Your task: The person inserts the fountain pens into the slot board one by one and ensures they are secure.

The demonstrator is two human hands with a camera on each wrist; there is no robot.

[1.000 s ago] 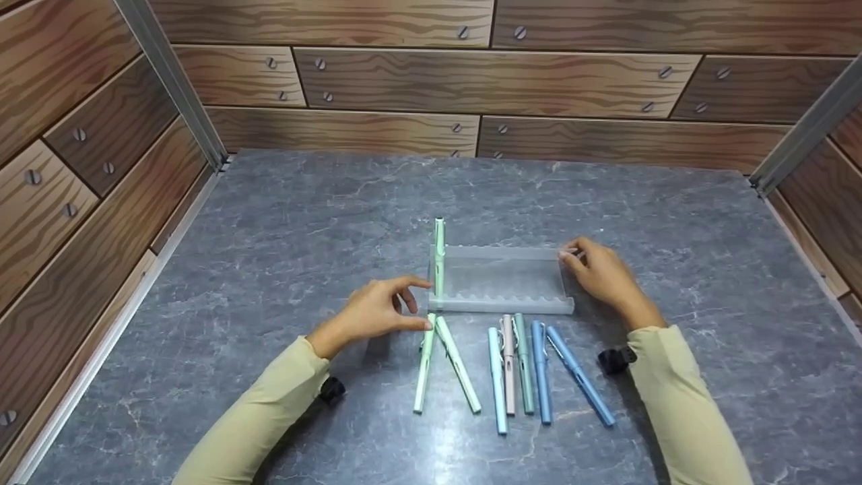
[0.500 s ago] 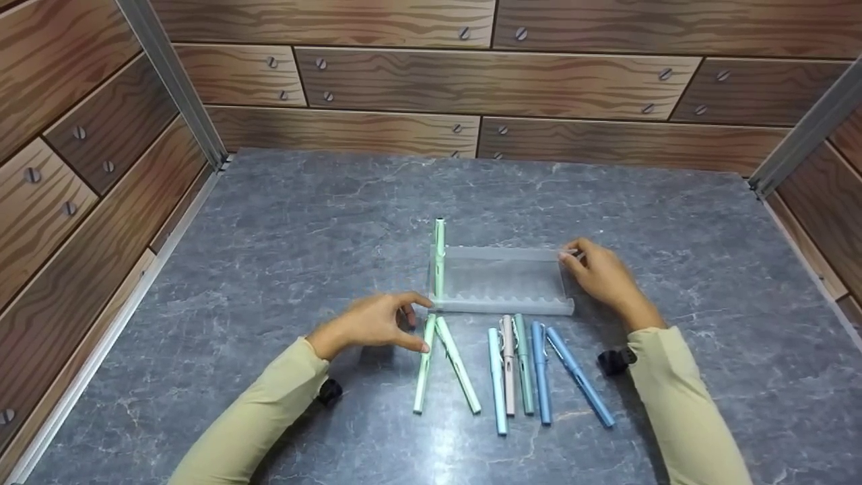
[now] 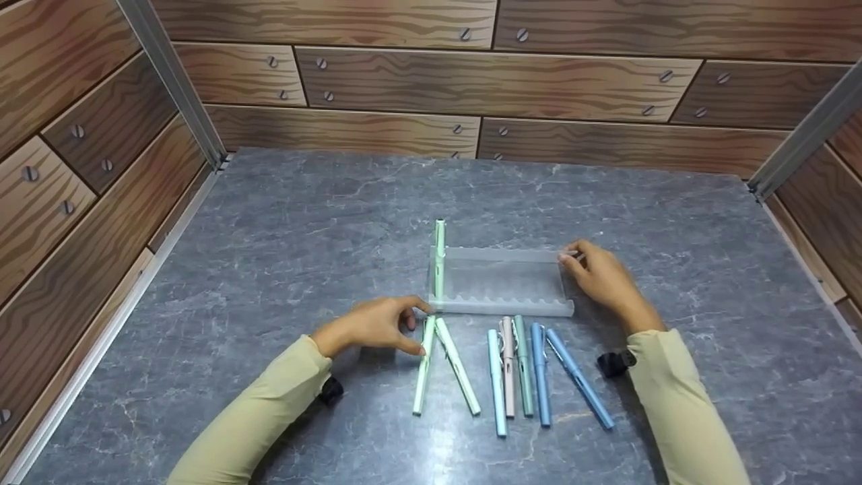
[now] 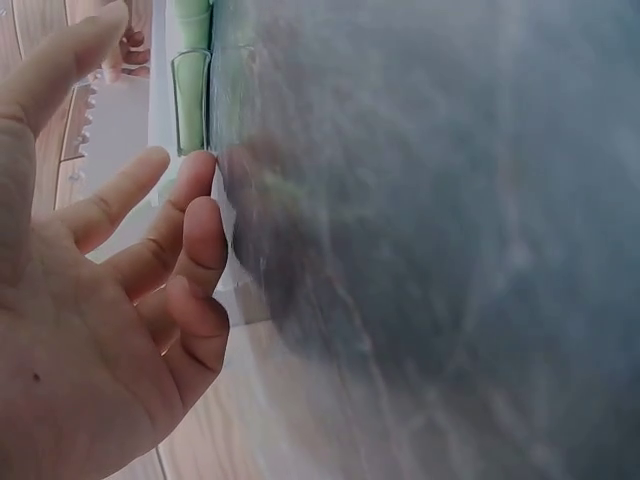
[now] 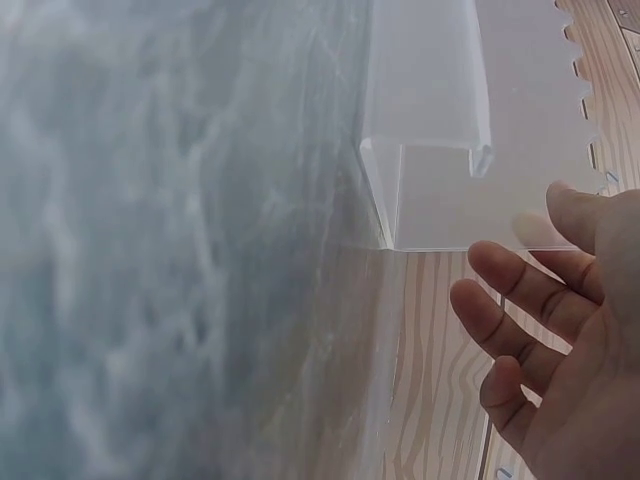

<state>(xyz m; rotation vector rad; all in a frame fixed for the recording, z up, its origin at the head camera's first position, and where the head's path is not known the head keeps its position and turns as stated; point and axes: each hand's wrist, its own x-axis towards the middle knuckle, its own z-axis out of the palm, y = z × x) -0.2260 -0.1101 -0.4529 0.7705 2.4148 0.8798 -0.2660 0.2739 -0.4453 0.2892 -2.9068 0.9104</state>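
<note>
Green and blue pens (image 3: pixel 458 366) lie nearest on the surface (image 3: pixel 377 431), just before the translucent rack (image 3: pixel 505 279), presumably for short reach. Left hand (image 3: pixel 378 323): grip spread, holding nothing, beside them. Right hand (image 3: pixel 603 276): grip pinching the rack's far right corner, likely bracing it.

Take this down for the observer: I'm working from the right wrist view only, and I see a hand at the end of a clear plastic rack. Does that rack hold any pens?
Observer: Yes, one light green pen lies in the clear rack, at its left end.
Operator: Any more outside it?
Observer: Seven, with a blue pen farthest right.
Operator: What's near the opposite end?
Observer: The left hand, by the rack's near left corner.
</note>
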